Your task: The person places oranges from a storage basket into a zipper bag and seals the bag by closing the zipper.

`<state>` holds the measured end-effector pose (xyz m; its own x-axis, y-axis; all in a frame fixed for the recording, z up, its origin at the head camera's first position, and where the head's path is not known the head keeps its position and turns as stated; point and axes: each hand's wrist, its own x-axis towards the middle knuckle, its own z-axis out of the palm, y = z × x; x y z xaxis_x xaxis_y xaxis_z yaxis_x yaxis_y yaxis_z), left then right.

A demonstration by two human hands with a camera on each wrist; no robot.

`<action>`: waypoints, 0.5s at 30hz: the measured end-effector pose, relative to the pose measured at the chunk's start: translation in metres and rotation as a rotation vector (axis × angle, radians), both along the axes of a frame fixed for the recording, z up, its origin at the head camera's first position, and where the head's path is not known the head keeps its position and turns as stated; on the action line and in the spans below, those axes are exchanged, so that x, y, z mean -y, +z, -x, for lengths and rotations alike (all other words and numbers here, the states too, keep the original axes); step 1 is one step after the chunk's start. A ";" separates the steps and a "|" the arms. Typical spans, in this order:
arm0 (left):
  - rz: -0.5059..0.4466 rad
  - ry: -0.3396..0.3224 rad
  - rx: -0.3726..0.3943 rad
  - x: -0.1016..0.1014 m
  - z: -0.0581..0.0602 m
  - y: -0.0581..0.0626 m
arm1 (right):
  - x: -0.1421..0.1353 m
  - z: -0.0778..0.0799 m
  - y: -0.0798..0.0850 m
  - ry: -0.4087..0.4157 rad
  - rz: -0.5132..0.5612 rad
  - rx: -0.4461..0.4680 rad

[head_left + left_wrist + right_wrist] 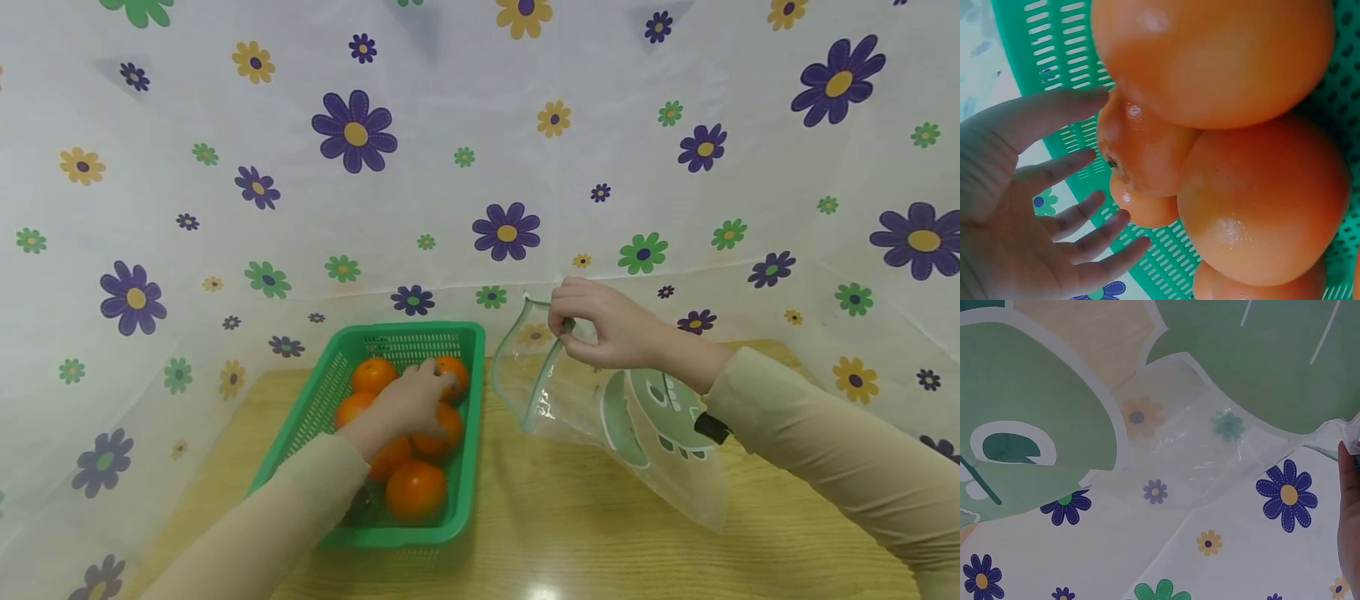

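Note:
My left hand (408, 402) reaches into a green plastic basket (467, 479) of oranges. In the head view its fingertips are right at the orange (454, 373) in the far right corner. The left wrist view shows that hand (1035, 219) with fingers extended and spread, close beside an orange with a rough navel (1141, 150). My right hand (607, 325) pinches the rim of a clear zip bag (558, 417) between thumb and fingers. The bag's mouth gapes toward the basket. A green cartoon face (1047, 394) is printed on the bag.
The basket and bag are on a wooden table (540, 517). A white flower-patterned sheet (450, 192) hangs behind and at both sides. More oranges, one of them near the front (417, 492), fill the basket's right part.

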<state>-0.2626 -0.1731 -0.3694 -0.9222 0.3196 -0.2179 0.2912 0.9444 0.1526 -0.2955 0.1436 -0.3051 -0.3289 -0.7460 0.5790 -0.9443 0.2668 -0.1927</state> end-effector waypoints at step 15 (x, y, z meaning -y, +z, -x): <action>0.101 -0.014 0.138 -0.004 -0.006 -0.006 | 0.000 -0.001 0.001 -0.013 -0.007 0.004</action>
